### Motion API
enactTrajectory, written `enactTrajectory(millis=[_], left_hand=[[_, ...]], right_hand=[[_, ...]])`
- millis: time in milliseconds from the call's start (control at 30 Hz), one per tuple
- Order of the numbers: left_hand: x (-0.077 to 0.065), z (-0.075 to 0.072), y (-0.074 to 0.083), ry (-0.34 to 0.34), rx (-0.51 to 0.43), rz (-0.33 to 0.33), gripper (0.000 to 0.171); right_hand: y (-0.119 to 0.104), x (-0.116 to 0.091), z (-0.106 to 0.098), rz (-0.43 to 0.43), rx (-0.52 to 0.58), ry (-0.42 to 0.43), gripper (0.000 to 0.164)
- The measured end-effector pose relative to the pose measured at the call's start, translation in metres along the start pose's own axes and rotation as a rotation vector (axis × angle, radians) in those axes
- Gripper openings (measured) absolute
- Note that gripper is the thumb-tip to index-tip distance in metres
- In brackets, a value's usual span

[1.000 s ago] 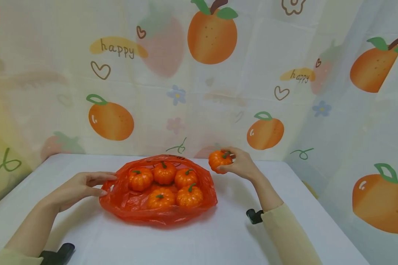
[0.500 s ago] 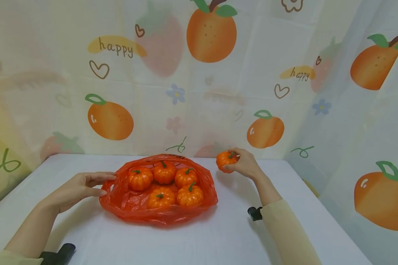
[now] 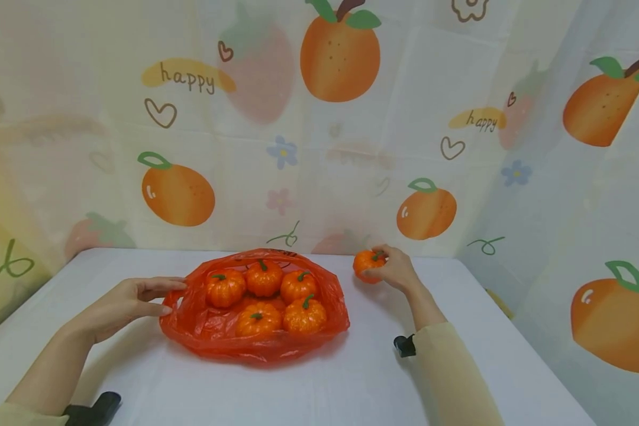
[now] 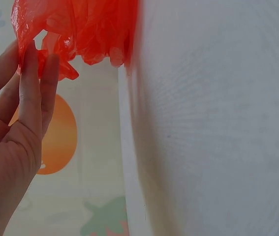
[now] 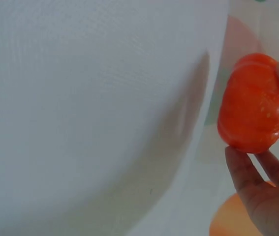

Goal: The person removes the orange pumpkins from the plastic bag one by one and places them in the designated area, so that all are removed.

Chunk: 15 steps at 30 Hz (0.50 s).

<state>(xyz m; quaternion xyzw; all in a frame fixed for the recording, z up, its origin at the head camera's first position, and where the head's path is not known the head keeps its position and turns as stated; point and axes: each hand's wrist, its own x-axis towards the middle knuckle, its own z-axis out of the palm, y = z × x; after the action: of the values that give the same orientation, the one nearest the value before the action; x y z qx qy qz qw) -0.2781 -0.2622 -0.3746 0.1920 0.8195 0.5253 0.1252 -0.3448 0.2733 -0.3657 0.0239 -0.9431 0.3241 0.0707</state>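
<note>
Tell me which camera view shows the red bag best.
The head view: the red bag appears almost whole, with five pumpkins visible inside. The left wrist view catches only part of it, at the left hand; the right wrist view shows none of it.

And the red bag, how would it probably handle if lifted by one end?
Likely floppy, since the red bag looks thin and creased. Its pumpkins could slide or roll, being rounded and glossy. One might spill, as the bag gapes open.
</note>
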Motion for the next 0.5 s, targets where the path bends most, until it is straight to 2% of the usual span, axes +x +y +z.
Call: enactTrajectory(millis=[167,400,500], left_hand=[[0.001,0.0,0.001,-0.008,0.008,0.018,0.049],[0.001,0.002,0.002,0.004,0.01,-0.018,0.05],[0.0,0.002,0.001,-0.002,0.011,-0.013,0.051]], right_hand=[[0.005,-0.002,0.001,0.02,-0.014,-0.005,0.064],[0.012,-0.002,0.001,0.037,-0.011,0.006,0.065],[0.015,-0.001,0.002,0.046,-0.028,0.01,0.064]])
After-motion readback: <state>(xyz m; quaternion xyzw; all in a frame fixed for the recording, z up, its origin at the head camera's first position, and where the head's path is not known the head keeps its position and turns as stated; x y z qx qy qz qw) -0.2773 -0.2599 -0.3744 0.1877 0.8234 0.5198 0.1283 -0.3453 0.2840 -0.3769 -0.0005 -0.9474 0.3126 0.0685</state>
